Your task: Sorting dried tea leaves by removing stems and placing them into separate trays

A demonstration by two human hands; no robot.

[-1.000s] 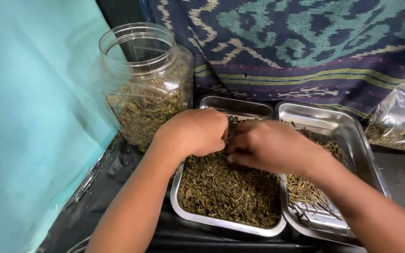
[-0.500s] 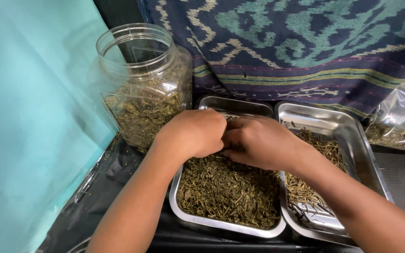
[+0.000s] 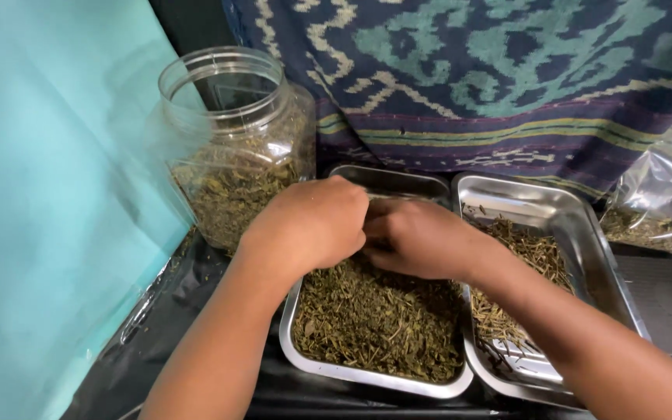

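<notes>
- Open plastic jar stands just beside the left elbow; a careless swing could tip it
- Left hand and right hand meet, fingers curled, pinching dried herbs over the near tray; bits may scatter onto the black sheet
- Stalks in the right tray could mix in

Black sheet along the lower frame. On it: open jar at upper left, two steel trays at centre, clear bag at right.
</notes>
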